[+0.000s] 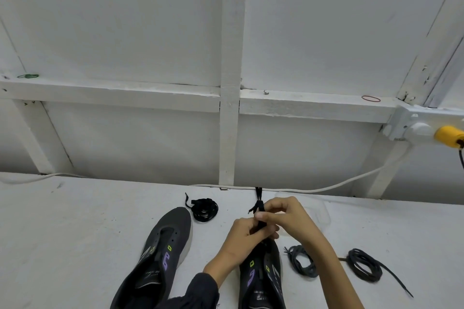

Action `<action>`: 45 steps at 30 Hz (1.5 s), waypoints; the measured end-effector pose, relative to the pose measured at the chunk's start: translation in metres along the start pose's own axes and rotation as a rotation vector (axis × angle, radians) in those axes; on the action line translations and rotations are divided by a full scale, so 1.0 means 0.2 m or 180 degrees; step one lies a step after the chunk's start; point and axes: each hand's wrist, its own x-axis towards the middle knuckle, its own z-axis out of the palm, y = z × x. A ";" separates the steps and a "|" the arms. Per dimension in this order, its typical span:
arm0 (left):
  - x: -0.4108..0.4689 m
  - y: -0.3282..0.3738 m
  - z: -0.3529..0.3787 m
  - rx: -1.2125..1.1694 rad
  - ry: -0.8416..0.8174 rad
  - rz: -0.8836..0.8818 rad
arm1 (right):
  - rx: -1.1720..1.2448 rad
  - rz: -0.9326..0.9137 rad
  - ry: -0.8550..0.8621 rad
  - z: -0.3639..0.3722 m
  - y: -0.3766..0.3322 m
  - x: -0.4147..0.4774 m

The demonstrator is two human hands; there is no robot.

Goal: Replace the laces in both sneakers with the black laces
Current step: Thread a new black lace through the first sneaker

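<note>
Two sneakers [160,256] [262,276] are showing. Four laces are lying in view: three coils [203,209] [301,261] [364,264], and one lace [259,211] being pinched by two hands [241,236] [286,213]. Two bands are sitting on the ledge, one red [370,98] and one green [27,76], though the green may be a clip. One plug [448,137] is sitting in one socket [411,125], and one cable [276,189] is trailing below.

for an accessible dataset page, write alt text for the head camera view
A person's left hand and right hand pinch a black lace above a dark sneaker on a white table. A second, unlaced sneaker lies to its left with a coiled black lace beyond its toe; a greyish lace coil and a dark lace coil lie to the right.
</note>
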 end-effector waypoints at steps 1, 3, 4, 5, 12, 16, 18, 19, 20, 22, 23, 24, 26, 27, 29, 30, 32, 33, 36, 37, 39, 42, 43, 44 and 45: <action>0.00 -0.02 -0.01 0.0080 0.0039 -0.0006 | 0.0006 -0.0013 0.0110 0.00 0.00 0.00; 0.00 -0.05 -0.02 0.0321 0.0042 0.0000 | 0.0048 0.0028 0.0213 0.01 0.00 0.00; -0.01 -0.07 -0.02 0.0443 0.0029 0.0011 | 0.0098 0.0060 0.0206 0.01 0.00 0.00; -0.01 -0.08 -0.02 0.0535 0.0029 0.0024 | 0.0114 0.0083 0.0190 0.01 0.00 -0.01; -0.03 -0.09 0.00 0.0674 0.0071 0.0245 | 0.0486 0.0010 0.0126 0.02 -0.05 -0.01; -0.02 -0.08 -0.02 0.0645 0.0052 0.0278 | 0.0606 -0.0047 0.0097 0.03 -0.06 0.01; -0.02 -0.09 -0.03 0.0624 0.0040 0.0284 | 0.0688 -0.0067 0.0078 0.03 -0.06 0.02; -0.02 -0.09 -0.04 0.0606 0.0045 0.0284 | 0.0722 -0.0067 0.0061 0.04 -0.06 0.02; -0.02 -0.10 -0.04 0.0603 0.0047 0.0286 | 0.0733 -0.0059 0.0034 0.04 -0.06 0.02; -0.01 -0.11 -0.05 0.0633 0.0050 0.0298 | 0.0699 -0.0043 -0.0021 0.05 -0.05 0.02; -0.01 -0.12 -0.05 0.0654 0.0064 0.0322 | 0.0665 -0.0060 -0.0006 0.05 -0.05 0.02; -0.01 -0.13 -0.05 0.0689 0.0099 0.0364 | 0.0624 -0.0070 0.0030 0.04 -0.06 0.02; 0.00 -0.15 -0.05 0.0766 0.0267 0.0502 | 0.0564 -0.0072 0.0117 0.03 -0.06 0.02; -0.01 -0.16 -0.04 0.0803 0.0402 0.0540 | 0.0554 -0.0068 0.0147 0.02 -0.06 0.02; -0.02 -0.18 -0.02 0.0824 0.0709 0.0396 | 0.0575 -0.0018 0.0183 0.01 -0.06 0.01; -0.03 -0.19 -0.01 0.0772 0.0822 0.0166 | 0.0580 0.0017 0.0191 0.01 -0.06 0.00; -0.04 -0.21 0.01 0.0680 0.0877 -0.0253 | 0.0588 0.0036 0.0212 0.01 -0.07 0.00; -0.05 -0.22 0.01 0.0684 0.0858 -0.0309 | 0.0602 0.0030 0.0230 0.01 -0.07 0.00; -0.06 -0.24 0.02 0.0816 0.0840 -0.0196 | 0.0634 0.0018 0.0238 0.03 -0.09 0.00; -0.05 -0.24 0.02 0.0856 0.0811 -0.0094 | 0.0634 0.0014 0.0227 0.03 -0.09 0.00; -0.05 -0.24 0.02 0.0818 0.0816 0.0025 | 0.0620 0.0004 0.0220 0.04 -0.09 0.01; -0.04 -0.24 0.01 0.0769 0.0773 -0.0036 | 0.0581 -0.0017 0.0256 0.04 -0.09 0.01; -0.03 -0.24 0.01 0.0770 0.0717 -0.0041 | 0.0574 -0.0030 0.0262 0.05 -0.10 0.01; -0.03 -0.23 0.00 0.0783 0.0633 -0.0051 | 0.0577 -0.0032 0.0264 0.05 -0.10 0.01; -0.02 -0.21 0.00 0.0815 0.0509 -0.0065 | 0.0594 -0.0027 0.0253 0.05 -0.10 0.01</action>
